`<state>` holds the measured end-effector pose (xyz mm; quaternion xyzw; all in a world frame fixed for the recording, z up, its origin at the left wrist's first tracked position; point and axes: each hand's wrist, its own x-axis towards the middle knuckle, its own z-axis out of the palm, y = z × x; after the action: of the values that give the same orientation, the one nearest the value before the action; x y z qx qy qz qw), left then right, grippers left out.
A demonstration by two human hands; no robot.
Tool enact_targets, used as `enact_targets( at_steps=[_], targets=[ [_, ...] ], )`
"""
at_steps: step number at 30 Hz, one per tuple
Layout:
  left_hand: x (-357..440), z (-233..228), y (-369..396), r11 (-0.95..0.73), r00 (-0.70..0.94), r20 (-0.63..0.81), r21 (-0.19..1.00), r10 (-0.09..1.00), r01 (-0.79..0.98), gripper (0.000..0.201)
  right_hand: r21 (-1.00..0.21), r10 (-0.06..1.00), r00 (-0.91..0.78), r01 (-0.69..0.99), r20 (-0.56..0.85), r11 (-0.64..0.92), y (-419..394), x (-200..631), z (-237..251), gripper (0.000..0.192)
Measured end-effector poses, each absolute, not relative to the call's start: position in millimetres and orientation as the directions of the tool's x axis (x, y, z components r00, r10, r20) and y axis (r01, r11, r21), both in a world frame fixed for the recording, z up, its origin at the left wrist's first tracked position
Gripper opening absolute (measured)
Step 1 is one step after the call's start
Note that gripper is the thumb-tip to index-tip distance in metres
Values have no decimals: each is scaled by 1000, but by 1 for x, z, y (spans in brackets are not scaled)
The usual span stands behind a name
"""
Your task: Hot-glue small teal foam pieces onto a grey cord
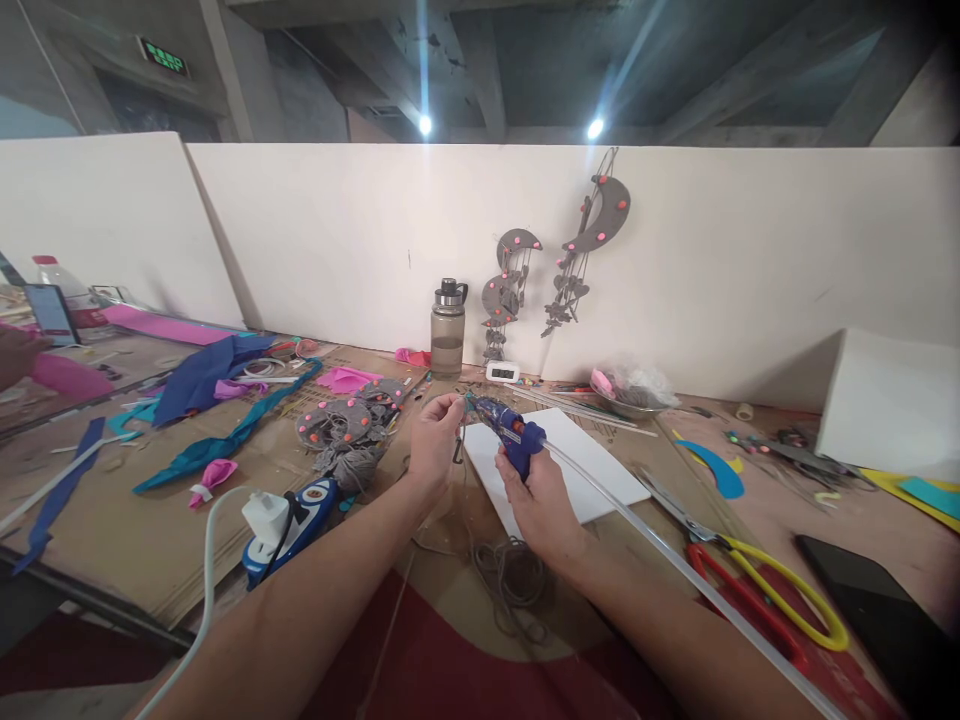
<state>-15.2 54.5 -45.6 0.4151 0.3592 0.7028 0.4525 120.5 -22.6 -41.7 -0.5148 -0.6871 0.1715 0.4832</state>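
Note:
My right hand (546, 510) is wrapped round the handle of a blue hot glue gun (517, 450). A long clear glue stick (645, 520) runs out of its back toward the lower right. The gun's nozzle meets the fingertips of my left hand (435, 440), which are pinched together on something too small to make out. A dark strand hangs just below those fingertips. Under the gun lies a white board (592, 475). Loose grey yarn (514, 580) is coiled near the table's front edge, below my right hand.
Left of my arms are a blue power strip (307, 515) with a white plug and grey dotted felt pieces (349, 420). Scissors (757, 570) and a phone (862, 600) lie right. A water bottle (448, 335) stands behind. Another person's hand (19, 355) shows at far left.

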Motion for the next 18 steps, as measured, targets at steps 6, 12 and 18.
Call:
enact_targets(
  at_steps=[6,12,18],
  targets=[
    [-15,-43,53,-320,-253,243,887,936,-333,23,-758,885,7,520,465,394,-22,121,-43,36],
    [-15,-44,53,-336,-252,260,880,932,-336,24,-733,869,7,541,494,412,-23,121,-42,36],
    [-15,-45,54,-334,-252,258,881,933,-335,22,-732,868,12,544,496,410,-22,121,-41,35]
  ],
)
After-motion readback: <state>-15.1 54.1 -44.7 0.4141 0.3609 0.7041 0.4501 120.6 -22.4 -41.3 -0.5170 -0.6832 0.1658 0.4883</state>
